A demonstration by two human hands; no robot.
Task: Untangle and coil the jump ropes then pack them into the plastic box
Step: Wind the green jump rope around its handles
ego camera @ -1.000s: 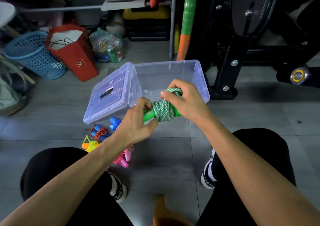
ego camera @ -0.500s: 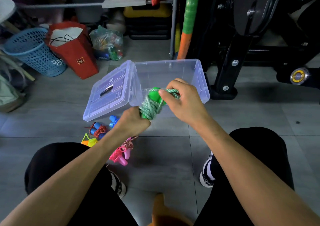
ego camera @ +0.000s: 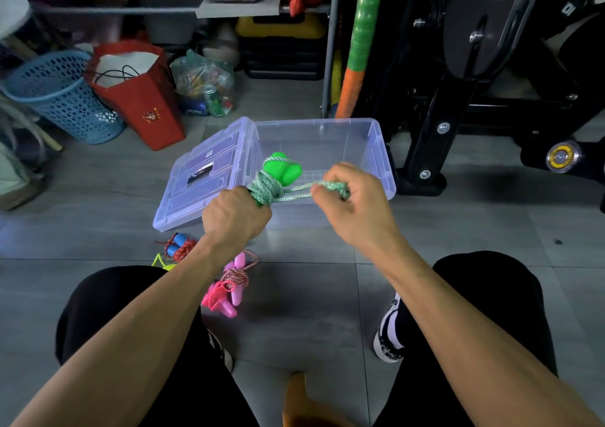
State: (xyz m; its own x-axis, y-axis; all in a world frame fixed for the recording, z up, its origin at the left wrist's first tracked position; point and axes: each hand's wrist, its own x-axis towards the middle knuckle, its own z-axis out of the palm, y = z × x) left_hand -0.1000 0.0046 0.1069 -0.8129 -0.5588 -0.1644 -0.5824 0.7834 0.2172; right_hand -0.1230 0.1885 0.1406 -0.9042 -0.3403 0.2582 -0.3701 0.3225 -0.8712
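Note:
My left hand (ego camera: 234, 217) grips the green jump rope (ego camera: 273, 181) by its two green handles, which stick up out of my fist with pale green cord wound around them. My right hand (ego camera: 352, 204) pinches the loose end of that cord and holds it stretched out to the right. Both hands hover over the front of the clear plastic box (ego camera: 376, 151), whose hinged lid (ego camera: 203, 178) lies open to the left. On the floor near my left knee lie a pink-handled rope (ego camera: 229, 292), a blue-handled rope (ego camera: 178, 245) and a yellow rope (ego camera: 162, 261), partly hidden by my left forearm.
A blue mesh basket (ego camera: 62, 99), a red paper bag (ego camera: 140, 99) and a plastic bag of bottles (ego camera: 204, 89) stand at the back left. Black exercise equipment (ego camera: 458, 66) stands right of the box. My knees and shoes frame the grey tiled floor (ego camera: 311, 295).
The handles have tipped upright in my left hand. My right hand has drawn the cord end out to the right, away from the wound bundle.

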